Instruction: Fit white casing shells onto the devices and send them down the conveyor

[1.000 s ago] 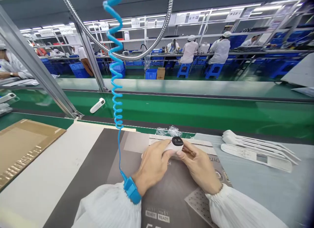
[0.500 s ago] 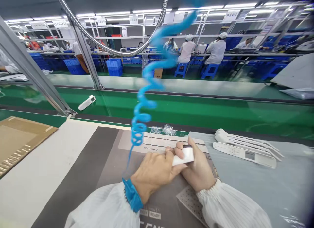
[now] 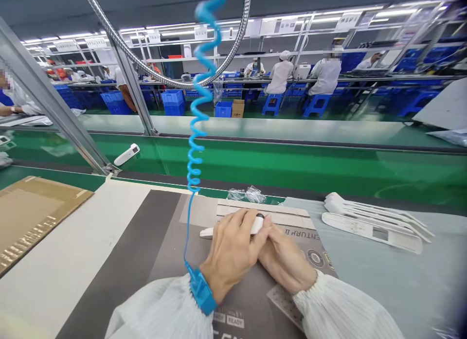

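Note:
Both hands are closed around a slim white handheld device (image 3: 258, 224), shaped like a forehead thermometer, held above a printed grey carton sheet. My left hand (image 3: 233, 246) covers its middle from above; a pale tip sticks out to the left, and a dark end shows at the upper right. The fingers of my right hand (image 3: 286, 258) grip near that dark end, partly hidden behind the left hand. Around my left wrist is a blue wrist strap (image 3: 203, 290) with a coiled blue cord (image 3: 197, 105) rising from it. Much of the device is hidden by my fingers.
Several white plastic shells (image 3: 375, 227) lie on grey sheeting at the right. Crumpled clear plastic (image 3: 251, 194) sits behind the carton sheet (image 3: 175, 246). Another white device (image 3: 127, 154) rests on the green conveyor (image 3: 255, 161). Brown cardboard (image 3: 40, 207) lies left. A metal post (image 3: 65, 96) stands left.
The device has turned from showing its short white end to lying lengthwise under my left hand. My left hand has rolled over its top. The coiled cord has swung left.

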Available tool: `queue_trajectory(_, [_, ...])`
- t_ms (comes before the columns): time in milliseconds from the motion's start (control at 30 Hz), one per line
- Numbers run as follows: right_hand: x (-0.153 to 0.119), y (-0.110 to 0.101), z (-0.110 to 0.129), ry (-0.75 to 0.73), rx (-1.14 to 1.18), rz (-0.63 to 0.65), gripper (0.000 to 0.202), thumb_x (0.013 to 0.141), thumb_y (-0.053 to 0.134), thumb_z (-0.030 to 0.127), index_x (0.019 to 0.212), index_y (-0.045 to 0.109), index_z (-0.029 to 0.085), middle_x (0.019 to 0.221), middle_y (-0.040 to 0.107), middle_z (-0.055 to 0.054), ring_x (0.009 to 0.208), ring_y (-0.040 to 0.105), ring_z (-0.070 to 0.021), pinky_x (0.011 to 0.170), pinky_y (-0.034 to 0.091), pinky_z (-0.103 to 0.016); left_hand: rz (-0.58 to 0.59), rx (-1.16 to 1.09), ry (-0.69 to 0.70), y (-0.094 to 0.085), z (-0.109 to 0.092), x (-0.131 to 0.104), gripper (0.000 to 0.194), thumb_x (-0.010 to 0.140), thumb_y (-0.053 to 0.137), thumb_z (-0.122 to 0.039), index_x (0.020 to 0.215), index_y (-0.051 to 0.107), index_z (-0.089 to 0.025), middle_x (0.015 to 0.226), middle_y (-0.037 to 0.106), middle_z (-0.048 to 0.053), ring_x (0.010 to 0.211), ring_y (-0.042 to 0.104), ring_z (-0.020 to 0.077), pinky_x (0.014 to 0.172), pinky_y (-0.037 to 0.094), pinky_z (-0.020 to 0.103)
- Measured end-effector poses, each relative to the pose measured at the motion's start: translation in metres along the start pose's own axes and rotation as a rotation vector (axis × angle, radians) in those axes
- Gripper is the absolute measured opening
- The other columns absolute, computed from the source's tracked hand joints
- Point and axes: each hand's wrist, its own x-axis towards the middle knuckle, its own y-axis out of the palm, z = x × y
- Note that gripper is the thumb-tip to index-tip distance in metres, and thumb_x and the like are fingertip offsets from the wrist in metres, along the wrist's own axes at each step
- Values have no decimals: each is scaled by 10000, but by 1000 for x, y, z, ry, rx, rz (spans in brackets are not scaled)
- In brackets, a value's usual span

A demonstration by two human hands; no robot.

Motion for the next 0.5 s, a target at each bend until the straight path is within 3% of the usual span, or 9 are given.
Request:
queue_trajectory(100, [6,-3,4,-19,-17,13,394,768,743,534,982,705,206,1041,697,-56,1131,593,-232,1036,460,-386,206,-11,-93,-12,11,3,382,929,549,-443,1275,545,-281,1200,682,32,1065,652,233,879,513,362])
queue_trajectory(167, [11,-7,5,-78,-27,-33,410,753,757,537,988,692,208,1036,693,-58,1099,609,-228,1016,464,-388,333,0,-229,-26,23,8,354,900,567,-476,1196,604,-286,1072,722,24,954,683,244,795,517,352])
queue_trajectory(267, [14,-11,3,-118,-91,-93,438,714,797,513,989,673,195,1096,681,-85,1043,639,-230,1002,462,-401,403,-37,-430,-54,50,29,393,866,554,-547,1069,656,-226,862,730,35,773,690,226,692,503,311])
queue_trajectory(367, [17,-13,-2,-154,-274,-88,462,765,705,604,994,650,207,1118,664,-90,930,656,-203,923,494,-387,303,120,-529,-77,86,72,407,866,563,-461,1172,598,-196,782,708,24,699,676,211,658,487,282])
queue_trajectory(467, [19,-14,-1,-230,-461,-110,476,764,653,659,964,641,227,1044,670,-65,814,639,-185,804,520,-368,189,390,-545,-84,121,118,442,926,452,-273,1355,463,-167,1011,712,67,932,674,232,793,488,296])
queue_trajectory(500, [18,-15,2,-259,-510,-129,464,756,662,647,954,643,228,1020,674,-61,792,629,-189,771,520,-368,205,484,-545,-82,130,128,439,926,418,-220,1356,461,-143,1099,689,98,1003,656,256,824,485,321])
